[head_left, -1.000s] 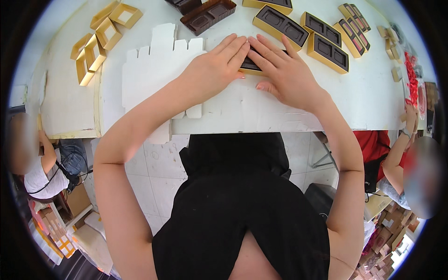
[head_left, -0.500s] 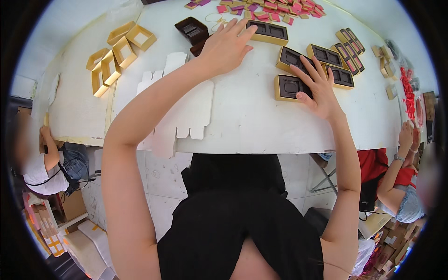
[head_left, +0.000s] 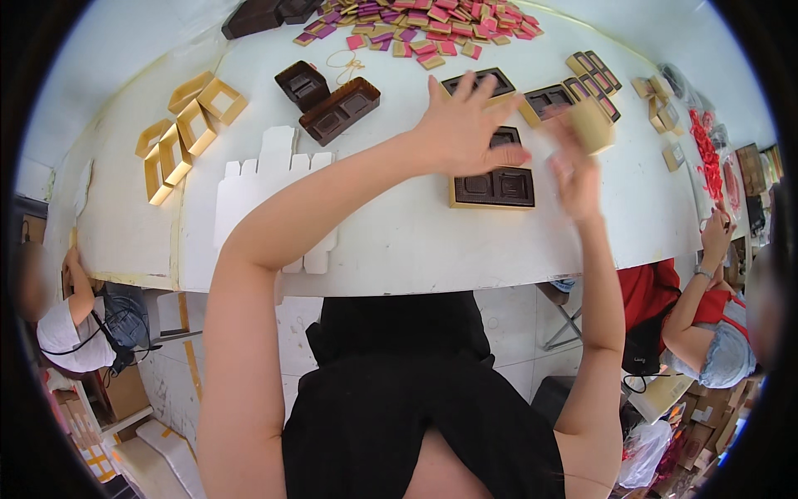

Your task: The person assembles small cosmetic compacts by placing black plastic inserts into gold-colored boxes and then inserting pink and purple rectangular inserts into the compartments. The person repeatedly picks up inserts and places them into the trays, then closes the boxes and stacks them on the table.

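Note:
Over several gold boxes with dark brown inserts, my left hand point(head_left: 470, 133) is spread open, palm down. Its fingers reach across the far box point(head_left: 499, 79), and its thumb lies over the middle box point(head_left: 504, 137). The nearest box point(head_left: 492, 190) sits just below that hand. My right hand point(head_left: 575, 179), smeared by motion, grips a tilted gold box point(head_left: 593, 126) that is raised off the table. Another box point(head_left: 549, 100) lies behind it, beside narrow boxes with pink pieces point(head_left: 592, 96).
Empty gold frames point(head_left: 195, 126) stand at the left, near flat white card point(head_left: 249, 187). Dark brown trays point(head_left: 341, 110) lie farther back. Pink, purple and gold squares point(head_left: 432, 25) are heaped at the far edge. Red ribbon point(head_left: 705, 154) lies right. People sit at both sides.
My right hand has lifted a gold box from the group and tilted it. My left hand has moved right and nearer, over the boxes. The whole view has shifted a little.

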`<state>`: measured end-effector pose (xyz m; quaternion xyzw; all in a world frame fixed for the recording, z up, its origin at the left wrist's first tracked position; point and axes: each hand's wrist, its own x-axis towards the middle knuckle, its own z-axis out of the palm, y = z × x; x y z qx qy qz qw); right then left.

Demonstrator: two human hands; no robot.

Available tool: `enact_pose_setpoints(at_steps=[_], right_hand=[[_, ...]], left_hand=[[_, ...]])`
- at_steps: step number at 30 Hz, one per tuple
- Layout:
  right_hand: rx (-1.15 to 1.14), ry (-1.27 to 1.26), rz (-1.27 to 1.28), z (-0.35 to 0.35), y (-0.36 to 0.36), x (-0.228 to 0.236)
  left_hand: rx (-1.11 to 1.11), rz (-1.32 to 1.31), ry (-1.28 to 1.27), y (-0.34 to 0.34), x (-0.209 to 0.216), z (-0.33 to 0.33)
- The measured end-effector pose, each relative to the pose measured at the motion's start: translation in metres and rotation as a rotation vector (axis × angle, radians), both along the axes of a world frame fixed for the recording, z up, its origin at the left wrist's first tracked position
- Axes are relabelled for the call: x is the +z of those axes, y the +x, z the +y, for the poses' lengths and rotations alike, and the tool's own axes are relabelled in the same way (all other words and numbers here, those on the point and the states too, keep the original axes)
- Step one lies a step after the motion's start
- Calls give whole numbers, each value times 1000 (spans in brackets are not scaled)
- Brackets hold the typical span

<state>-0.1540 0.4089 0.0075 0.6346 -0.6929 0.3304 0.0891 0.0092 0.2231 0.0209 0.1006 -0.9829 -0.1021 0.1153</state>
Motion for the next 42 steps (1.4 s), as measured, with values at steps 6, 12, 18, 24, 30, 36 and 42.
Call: enact_pose_setpoints(at_steps=[6,12,18,24,30,36,42], right_hand=[[-405,-158,-232,1,-57,18],[-917,-221,494,56,-129,19],[-1091,514,122,98,-155,-42],[-1165,374,154,111,-203,-31],[-1084,418,577,168,-316,-59],[-975,-2,142,106,-215,-21],[-276,-53,-835,75,-49,0]], left_hand=[[-219,-173,-79,2,-7,24],[-165,-75,-161,-2,-23,23],[-166,187,-198,-40,-25,33],[-12,-172,-108,-77,-12,18],[-198,-44,-83,-61,-13,7],[-256,-36,-61,19,-17,-23],[-271,3,-23,44,-11,-30]])
